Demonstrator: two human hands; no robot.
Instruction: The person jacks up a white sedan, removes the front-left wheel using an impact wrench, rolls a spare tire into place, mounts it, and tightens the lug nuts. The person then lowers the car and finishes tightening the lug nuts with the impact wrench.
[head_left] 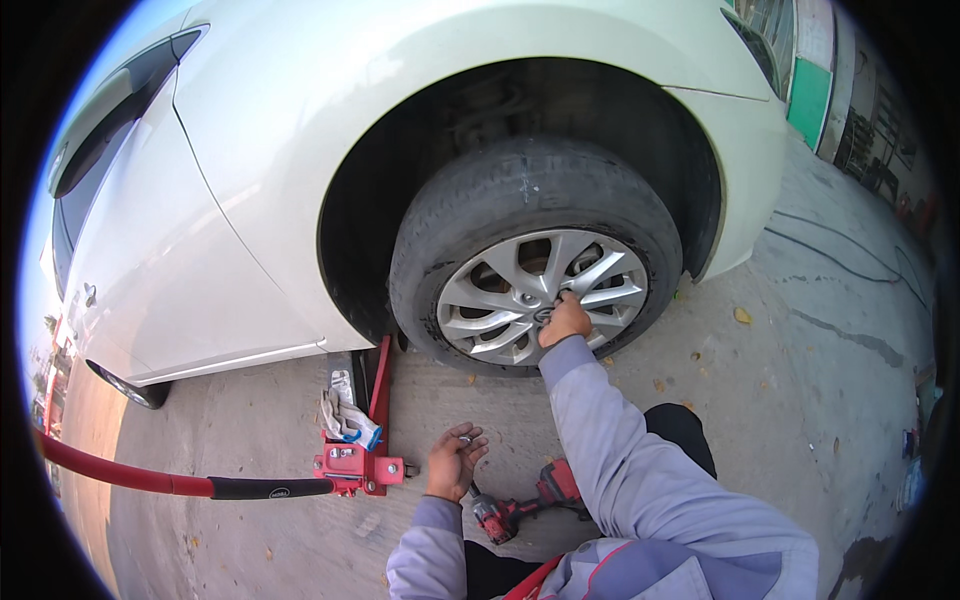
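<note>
A silver multi-spoke wheel (480,295) with a black tire (440,225) sits in the front wheel arch of a white car (250,180). My right hand (567,322) reaches to the wheel's hub, its fingers pinched at a lug hole beside the center cap; what they grip is hidden. Lower down, my left hand (452,466) is turned palm up with curled fingers around a small shiny lug nut (465,438). A red and black cordless impact wrench (500,515) lies on the ground just right of that hand.
A red floor jack (360,465) reaches under the car left of the wheel, its long handle (180,482) stretching left. White work gloves (347,418) rest on the jack. Dark hoses (840,262) cross the concrete at right, near scattered dry leaves (742,315).
</note>
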